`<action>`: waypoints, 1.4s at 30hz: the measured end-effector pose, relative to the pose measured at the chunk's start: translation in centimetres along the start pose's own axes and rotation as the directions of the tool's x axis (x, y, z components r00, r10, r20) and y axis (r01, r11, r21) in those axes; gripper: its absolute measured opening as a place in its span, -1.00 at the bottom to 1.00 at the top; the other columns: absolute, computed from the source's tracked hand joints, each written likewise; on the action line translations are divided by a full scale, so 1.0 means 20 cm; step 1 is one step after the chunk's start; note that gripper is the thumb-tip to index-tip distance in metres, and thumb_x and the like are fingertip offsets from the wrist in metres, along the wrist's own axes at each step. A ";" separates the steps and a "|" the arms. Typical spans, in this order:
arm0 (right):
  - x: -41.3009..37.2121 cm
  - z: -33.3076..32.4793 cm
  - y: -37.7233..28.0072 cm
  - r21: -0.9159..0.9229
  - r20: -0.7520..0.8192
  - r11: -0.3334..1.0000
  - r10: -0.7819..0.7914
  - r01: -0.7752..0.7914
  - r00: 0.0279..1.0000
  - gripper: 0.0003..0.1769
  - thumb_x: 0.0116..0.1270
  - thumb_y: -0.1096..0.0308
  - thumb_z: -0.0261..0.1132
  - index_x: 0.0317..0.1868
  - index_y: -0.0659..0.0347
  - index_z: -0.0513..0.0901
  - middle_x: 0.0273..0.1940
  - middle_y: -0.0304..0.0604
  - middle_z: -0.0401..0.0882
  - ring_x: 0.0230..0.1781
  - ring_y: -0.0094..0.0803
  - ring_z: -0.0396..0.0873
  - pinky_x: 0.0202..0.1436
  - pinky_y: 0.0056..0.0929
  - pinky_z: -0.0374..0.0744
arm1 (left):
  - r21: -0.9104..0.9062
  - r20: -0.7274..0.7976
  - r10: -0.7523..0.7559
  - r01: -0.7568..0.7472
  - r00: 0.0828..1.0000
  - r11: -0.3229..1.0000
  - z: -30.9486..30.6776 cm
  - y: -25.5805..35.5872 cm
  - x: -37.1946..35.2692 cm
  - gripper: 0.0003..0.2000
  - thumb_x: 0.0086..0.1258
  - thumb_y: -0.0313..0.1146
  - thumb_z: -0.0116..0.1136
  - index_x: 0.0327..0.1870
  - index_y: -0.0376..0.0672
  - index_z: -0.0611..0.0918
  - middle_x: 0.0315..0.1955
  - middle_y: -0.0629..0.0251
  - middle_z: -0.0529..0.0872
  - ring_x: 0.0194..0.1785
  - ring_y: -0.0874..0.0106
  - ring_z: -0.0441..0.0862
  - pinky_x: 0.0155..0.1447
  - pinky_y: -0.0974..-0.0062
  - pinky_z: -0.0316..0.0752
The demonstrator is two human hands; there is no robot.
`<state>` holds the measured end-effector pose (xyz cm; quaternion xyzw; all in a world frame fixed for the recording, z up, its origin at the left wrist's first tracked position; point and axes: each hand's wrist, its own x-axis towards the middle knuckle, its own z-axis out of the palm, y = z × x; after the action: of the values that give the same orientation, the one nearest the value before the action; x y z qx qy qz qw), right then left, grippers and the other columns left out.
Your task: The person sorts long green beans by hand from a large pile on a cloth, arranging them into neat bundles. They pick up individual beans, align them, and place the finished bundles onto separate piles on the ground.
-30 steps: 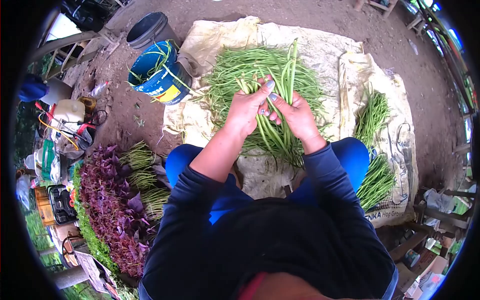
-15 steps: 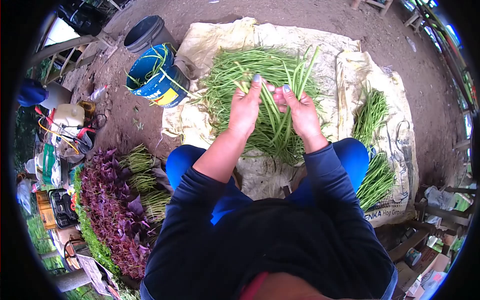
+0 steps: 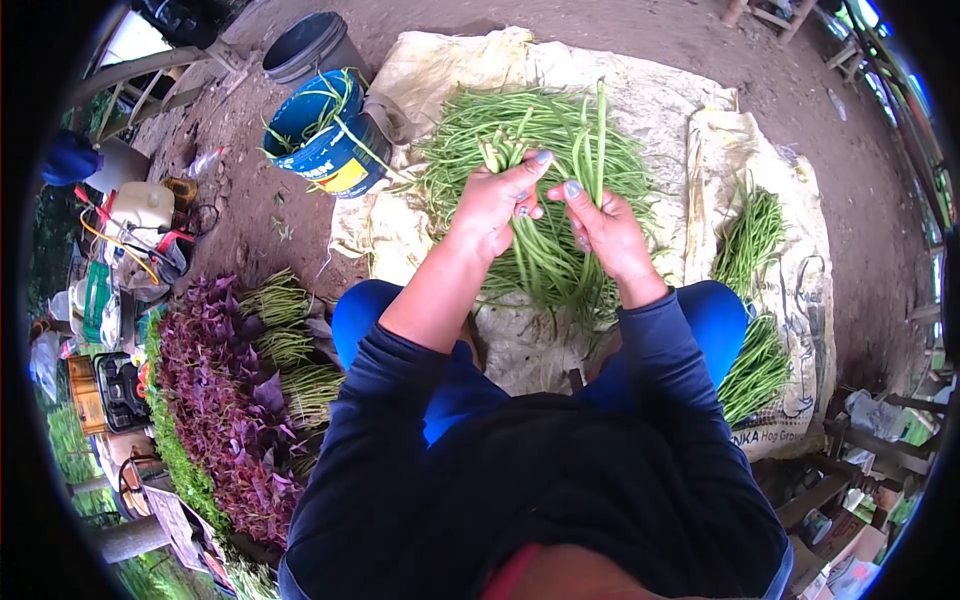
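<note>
My left hand [image 3: 487, 207] is closed round a bunch of long green beans [image 3: 503, 153]. Their ends stick up above the thumb and the rest hangs down to the right. Close beside it, my right hand [image 3: 612, 235] pinches a few long beans [image 3: 600, 130] upright between thumb and fingers. Both hands are above a broad, loose pile of long beans [image 3: 460, 125], spread on a pale woven sack [image 3: 660, 85] in front of my knees.
Two bundles of beans [image 3: 750, 235] lie on the sack's right side. A blue bucket [image 3: 345, 160] with bean strands and a dark grey bucket [image 3: 312, 50] stand at the far left. Purple leafy greens [image 3: 220, 390] and green bundles [image 3: 310, 390] lie left of my knee.
My left hand has tightened round its bunch, whose ends are now gathered together. My right hand has moved slightly down and right and holds fewer upright beans. The view has shifted slightly.
</note>
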<state>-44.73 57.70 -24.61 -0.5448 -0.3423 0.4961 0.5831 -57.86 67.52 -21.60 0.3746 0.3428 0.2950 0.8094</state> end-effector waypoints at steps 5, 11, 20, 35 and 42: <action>0.01 0.01 0.00 -0.020 -0.077 1.000 -0.023 0.021 0.997 -0.66 0.40 0.06 0.24 -0.26 0.19 0.68 -0.68 -0.52 0.24 -0.70 -0.75 0.12 -0.63 -0.65 0.12 | 0.525 0.040 0.352 -0.319 0.935 0.789 -0.09 0.03 -0.11 -0.88 0.27 -0.37 0.30 -0.27 -0.20 0.66 -0.47 0.42 0.66 -0.48 0.64 0.50 -0.36 0.52 0.47; 0.05 0.08 0.10 -0.133 -0.027 0.991 -0.027 0.023 0.999 -0.65 0.39 0.06 0.25 -0.26 0.22 0.67 -0.67 -0.52 0.23 -0.66 -0.73 0.10 -0.58 -0.63 0.14 | 0.843 0.446 0.484 -0.535 0.752 0.054 -0.31 -0.03 -0.16 -0.77 0.07 -0.54 0.24 -0.21 -0.23 0.64 -0.38 0.17 0.70 -0.38 0.26 0.67 -0.23 0.42 0.56; 0.06 0.30 0.17 -0.113 0.024 0.991 0.071 -0.067 0.997 -0.72 0.41 0.14 0.23 -0.25 0.20 0.64 -0.65 -0.49 0.30 -0.66 -0.73 0.17 -0.61 -0.62 0.19 | 0.818 0.572 0.480 -0.419 0.665 -0.394 -0.49 -0.04 -0.17 -0.85 -0.02 -0.46 0.14 -0.37 -0.15 0.58 -0.55 0.20 0.63 -0.41 0.21 0.65 -0.27 0.28 0.58; 0.11 0.29 0.13 0.064 0.154 0.990 0.116 -0.127 0.981 -0.64 0.45 0.10 0.15 -0.17 0.30 0.60 -0.48 -0.26 0.52 -0.59 -0.55 0.50 -0.55 -0.56 0.53 | 0.198 0.010 0.115 -0.115 0.993 0.973 -0.40 -0.01 -0.12 -0.80 0.24 -0.30 0.37 -0.24 -0.17 0.62 -0.52 0.45 0.62 -0.62 0.64 0.38 -0.52 0.63 0.36; 0.08 0.24 0.13 -0.053 0.188 0.983 0.182 -0.175 0.965 -0.61 0.47 0.11 0.12 -0.08 0.34 0.54 -0.36 -0.12 0.58 -0.44 -0.40 0.64 -0.32 -0.47 0.67 | -0.017 0.028 0.129 -0.128 0.991 0.992 -0.32 0.08 -0.08 -0.76 0.35 -0.26 0.25 -0.06 -0.15 0.60 -0.28 0.43 0.65 -0.37 0.57 0.46 -0.29 0.58 0.35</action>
<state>-49.28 60.40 -26.65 -0.5333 -0.3556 0.5906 0.4902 -64.11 69.76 -22.88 0.3939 0.3037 0.3435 0.7967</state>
